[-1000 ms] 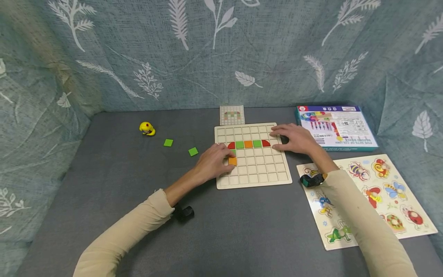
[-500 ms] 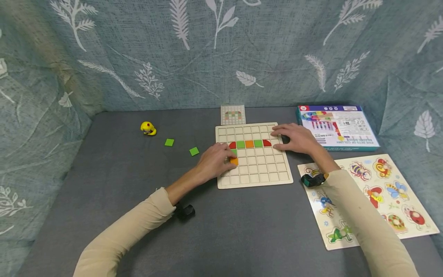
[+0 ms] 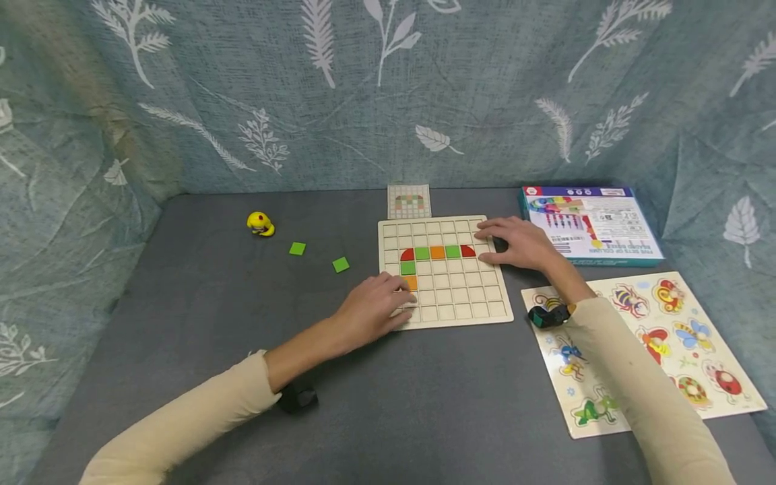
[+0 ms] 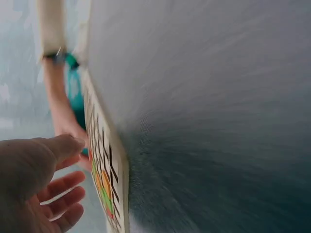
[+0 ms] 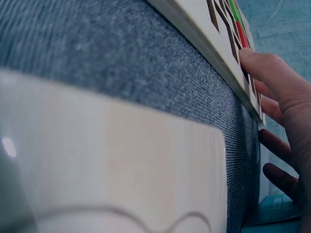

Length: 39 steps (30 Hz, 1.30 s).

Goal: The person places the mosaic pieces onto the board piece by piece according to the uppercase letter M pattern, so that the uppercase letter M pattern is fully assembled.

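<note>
A wooden grid board (image 3: 457,296) lies in the middle of the table in the head view. On it, a row runs from a red rounded piece (image 3: 407,254) through green and orange squares to another red piece (image 3: 468,251). A green square (image 3: 407,268) and an orange square (image 3: 411,283) sit below the row's left end. My left hand (image 3: 368,311) hovers at the board's lower left, fingers loosely bent, nothing held; the left wrist view shows it apart from the board. My right hand (image 3: 520,244) touches the board's right edge with spread fingers.
Two loose green squares (image 3: 341,265) and a yellow toy figure (image 3: 261,223) are left of the board. A small pattern card (image 3: 409,202) lies behind it. To the right are a boxed game (image 3: 591,225) and an insect puzzle board (image 3: 645,350) under my right forearm.
My left hand has let go of the orange square and drawn back toward the lower left, uncovering the green square. My right hand has stayed on the board's edge.
</note>
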{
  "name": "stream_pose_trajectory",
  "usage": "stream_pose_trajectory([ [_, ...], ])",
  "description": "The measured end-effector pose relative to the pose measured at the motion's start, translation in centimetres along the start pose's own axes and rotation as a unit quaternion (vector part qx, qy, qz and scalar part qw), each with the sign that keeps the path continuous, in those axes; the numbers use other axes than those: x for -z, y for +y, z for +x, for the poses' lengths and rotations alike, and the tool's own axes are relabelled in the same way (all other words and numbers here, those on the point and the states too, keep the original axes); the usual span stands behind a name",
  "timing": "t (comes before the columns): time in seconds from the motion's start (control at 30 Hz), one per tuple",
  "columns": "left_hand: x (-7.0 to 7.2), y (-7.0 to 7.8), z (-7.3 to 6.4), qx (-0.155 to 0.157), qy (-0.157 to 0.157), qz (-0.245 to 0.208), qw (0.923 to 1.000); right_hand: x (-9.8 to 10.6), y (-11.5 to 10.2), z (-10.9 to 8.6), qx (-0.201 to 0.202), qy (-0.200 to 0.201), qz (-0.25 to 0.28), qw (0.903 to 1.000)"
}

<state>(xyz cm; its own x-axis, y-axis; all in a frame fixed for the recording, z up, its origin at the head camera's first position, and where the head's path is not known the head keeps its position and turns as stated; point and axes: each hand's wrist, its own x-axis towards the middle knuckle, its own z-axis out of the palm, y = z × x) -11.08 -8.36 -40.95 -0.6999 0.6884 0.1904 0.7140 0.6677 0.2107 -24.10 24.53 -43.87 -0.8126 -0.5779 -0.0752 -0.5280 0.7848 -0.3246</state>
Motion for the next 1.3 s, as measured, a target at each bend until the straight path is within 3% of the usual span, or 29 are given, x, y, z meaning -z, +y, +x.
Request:
stream_pose_trajectory([
  [0.1,1.0,0.5,-2.9,-0.019,-0.03,0.013,0.9993,0.0,-0.1,0.1,0.0,0.0,0.001,1.0],
  [0.17,1.4,0.4,-4.8,-0.013,-0.045,0.016,0.9988,-0.1,-0.1,0.1,0.0,-0.001,-0.002,1.0],
  [0.33,1.8,-0.5,-8.6,0.062,-0.043,-0.01,0.9971,-0.2,0.2,-0.1,0.008,-0.001,-0.007,0.9999],
  [0.43,1.7,-0.9,-10.0,0.098,-0.025,-0.032,0.9943,-0.2,0.4,-0.3,0.01,-0.002,-0.009,0.9999],
  [0.5,1.8,-1.0,-10.5,0.106,-0.014,-0.042,0.9934,-0.2,0.5,-0.4,0.01,-0.002,-0.009,0.9999],
  [0.7,2.6,-1.7,-10.4,0.122,-0.004,-0.058,0.9909,-0.2,0.3,-0.3,0.007,0.0,-0.01,0.9999],
  [1.0,5.9,-4.6,-8.2,0.206,-0.013,-0.127,0.9701,-0.4,0.0,0.0,0.007,-0.001,-0.004,1.0],
  [1.1,6.6,-5.4,-7.6,0.222,-0.029,-0.122,0.9671,-0.4,0.0,0.0,0.008,-0.001,-0.005,1.0],
  [1.3,6.9,-8.1,-7.3,0.251,-0.097,-0.081,0.9596,-0.3,0.4,0.0,0.008,0.001,-0.007,0.9999],
])
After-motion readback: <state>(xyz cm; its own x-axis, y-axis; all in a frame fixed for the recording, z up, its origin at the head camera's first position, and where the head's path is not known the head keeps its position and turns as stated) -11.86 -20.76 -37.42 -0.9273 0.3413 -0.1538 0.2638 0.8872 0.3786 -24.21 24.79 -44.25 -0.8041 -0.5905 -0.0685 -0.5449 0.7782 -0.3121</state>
